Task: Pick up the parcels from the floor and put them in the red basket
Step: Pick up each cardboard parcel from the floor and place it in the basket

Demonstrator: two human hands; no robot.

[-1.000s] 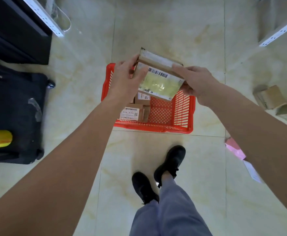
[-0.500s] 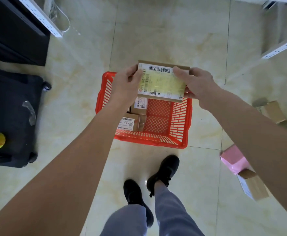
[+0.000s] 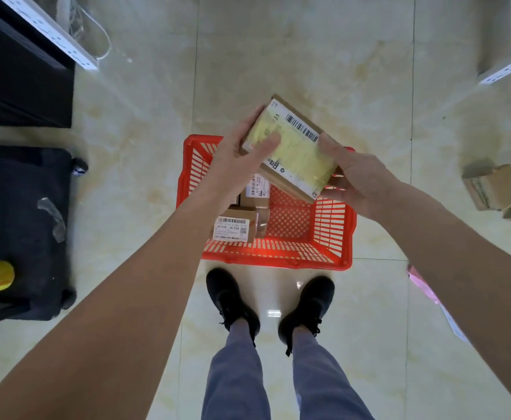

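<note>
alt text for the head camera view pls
Both hands, left hand and right hand, hold a labelled cardboard parcel above a red basket on the tiled floor. Other parcels already lie inside it, and a cardboard box remains on the floor.

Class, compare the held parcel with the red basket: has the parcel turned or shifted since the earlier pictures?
Yes. The parcel, held in the left hand and right hand, has rotated clockwise and now hangs tilted over the red basket's far right corner.

We stand on a glossy cream tiled floor (image 3: 293,71) that catches the light, with a black cabinet (image 3: 15,74) at the left and a dark suitcase (image 3: 21,225) nearer us.
</note>
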